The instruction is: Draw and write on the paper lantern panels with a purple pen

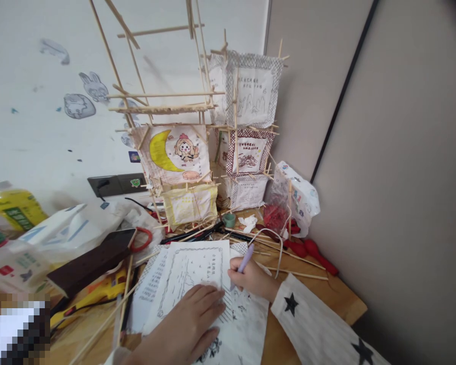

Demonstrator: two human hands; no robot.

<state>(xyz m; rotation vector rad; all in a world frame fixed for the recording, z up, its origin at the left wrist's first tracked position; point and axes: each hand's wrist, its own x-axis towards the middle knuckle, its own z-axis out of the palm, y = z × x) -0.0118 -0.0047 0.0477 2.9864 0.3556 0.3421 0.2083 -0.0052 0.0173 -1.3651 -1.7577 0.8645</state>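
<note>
Left of the right corner of the surface [336, 294], my right hand [253, 276] pinches the slanting pen [246, 258] at the right edge of the paper [190, 258], my left hand [188, 324] flat on it, gripping nothing.

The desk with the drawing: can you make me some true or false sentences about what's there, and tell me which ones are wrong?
1. The right hand holds a purple pen. True.
2. The left hand is up in the air. False: it rests on the drawing.
3. The big moon is blue. False: it is yellow.
4. A bunny picture is on the white wall. True.
5. The right sleeve has red hearts. False: it has black stars.
</note>
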